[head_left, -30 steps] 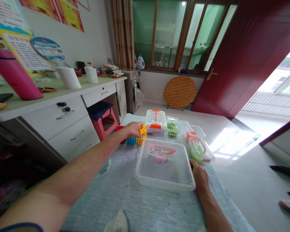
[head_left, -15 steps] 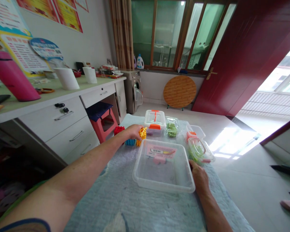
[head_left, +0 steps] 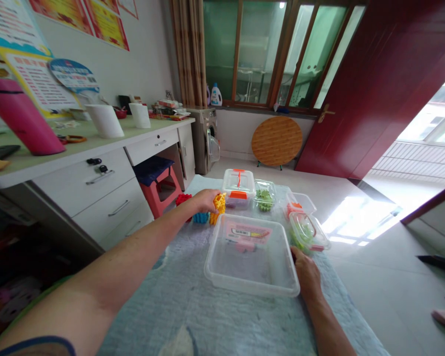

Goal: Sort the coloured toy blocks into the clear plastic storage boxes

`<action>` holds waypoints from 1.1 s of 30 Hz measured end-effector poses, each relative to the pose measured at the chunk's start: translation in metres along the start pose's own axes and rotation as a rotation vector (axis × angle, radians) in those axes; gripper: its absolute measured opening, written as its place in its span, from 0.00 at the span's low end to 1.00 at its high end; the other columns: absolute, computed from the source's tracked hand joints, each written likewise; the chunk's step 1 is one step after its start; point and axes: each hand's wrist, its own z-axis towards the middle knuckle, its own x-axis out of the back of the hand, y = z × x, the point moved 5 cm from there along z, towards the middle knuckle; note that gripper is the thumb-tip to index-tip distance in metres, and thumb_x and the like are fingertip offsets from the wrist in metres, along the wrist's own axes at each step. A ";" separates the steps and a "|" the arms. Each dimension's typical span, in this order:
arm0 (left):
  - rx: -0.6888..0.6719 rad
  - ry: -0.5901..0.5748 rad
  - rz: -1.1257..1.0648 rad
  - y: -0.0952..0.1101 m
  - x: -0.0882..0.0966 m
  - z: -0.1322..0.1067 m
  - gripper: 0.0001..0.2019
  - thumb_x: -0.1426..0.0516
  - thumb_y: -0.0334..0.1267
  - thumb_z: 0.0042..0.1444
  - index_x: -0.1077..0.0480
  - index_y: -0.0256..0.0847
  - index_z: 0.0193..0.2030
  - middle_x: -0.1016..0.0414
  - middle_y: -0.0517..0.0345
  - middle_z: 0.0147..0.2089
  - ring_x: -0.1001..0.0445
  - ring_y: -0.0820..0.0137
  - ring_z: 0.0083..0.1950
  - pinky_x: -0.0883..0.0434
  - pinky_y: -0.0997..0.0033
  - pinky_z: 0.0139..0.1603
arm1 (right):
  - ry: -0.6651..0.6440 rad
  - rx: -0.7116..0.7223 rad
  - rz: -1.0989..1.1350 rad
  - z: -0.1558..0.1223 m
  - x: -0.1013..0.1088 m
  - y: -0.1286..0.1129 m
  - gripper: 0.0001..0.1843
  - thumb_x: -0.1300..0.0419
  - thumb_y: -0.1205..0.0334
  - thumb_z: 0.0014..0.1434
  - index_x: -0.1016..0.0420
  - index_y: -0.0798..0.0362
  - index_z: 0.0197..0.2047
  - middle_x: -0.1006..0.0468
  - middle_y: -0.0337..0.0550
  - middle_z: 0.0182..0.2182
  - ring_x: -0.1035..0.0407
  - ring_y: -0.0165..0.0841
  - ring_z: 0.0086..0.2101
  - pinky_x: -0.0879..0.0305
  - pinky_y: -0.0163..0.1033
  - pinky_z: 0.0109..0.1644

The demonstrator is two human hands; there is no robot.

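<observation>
My left hand (head_left: 208,200) reaches out to the far left of the clear plastic box, its fingers closed on a yellow openwork plastic piece (head_left: 218,210). Just left of that piece are a blue one (head_left: 200,218) and a red one (head_left: 183,199), partly behind my hand and forearm. The open clear plastic box (head_left: 250,287) lies in front of me, with a pink printed label (head_left: 248,232) on its far side. At the box's right wall, my right hand (head_left: 307,269) is closed with curled fingers against it; its fingertips are partly hidden.
Behind the box stand a lidded container with orange clips (head_left: 239,184) and a clear container of green pieces (head_left: 264,198). To the right are a container with orange-red pieces (head_left: 294,207) and a lidded one with green contents (head_left: 307,235). A blue cloth (head_left: 193,316) covers the surface.
The view has shifted very slightly. Both hands, the yellow piece and the box keep practically the same places.
</observation>
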 end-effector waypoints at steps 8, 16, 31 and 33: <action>-0.180 0.033 -0.163 0.071 0.043 -0.046 0.25 0.35 0.37 0.41 0.30 0.42 0.50 0.22 0.57 0.44 0.25 0.64 0.44 0.32 0.71 0.43 | 0.008 0.003 -0.021 -0.001 0.000 0.000 0.14 0.48 0.61 0.62 0.22 0.50 0.42 0.18 0.45 0.36 0.29 0.34 0.33 0.48 0.34 0.33; -0.303 -0.077 -0.235 0.122 0.027 -0.069 0.25 0.37 0.34 0.42 0.29 0.41 0.51 0.23 0.54 0.45 0.25 0.64 0.43 0.31 0.69 0.44 | -0.009 0.015 -0.037 -0.002 0.000 0.000 0.14 0.50 0.60 0.63 0.23 0.51 0.39 0.19 0.45 0.35 0.29 0.33 0.33 0.49 0.34 0.32; -0.080 -0.030 -0.310 0.056 0.049 -0.049 0.30 0.33 0.38 0.40 0.31 0.41 0.53 0.22 0.54 0.45 0.25 0.62 0.46 0.32 0.69 0.44 | -0.030 0.002 -0.022 0.000 -0.002 0.002 0.13 0.47 0.60 0.62 0.22 0.49 0.44 0.18 0.45 0.37 0.29 0.35 0.34 0.48 0.35 0.33; -0.095 -0.028 -0.299 0.051 0.041 -0.044 0.28 0.34 0.36 0.40 0.31 0.41 0.52 0.22 0.55 0.45 0.25 0.64 0.45 0.32 0.70 0.44 | -0.039 -0.003 -0.029 -0.001 -0.001 0.001 0.13 0.47 0.60 0.62 0.22 0.49 0.44 0.18 0.45 0.36 0.28 0.35 0.34 0.48 0.35 0.33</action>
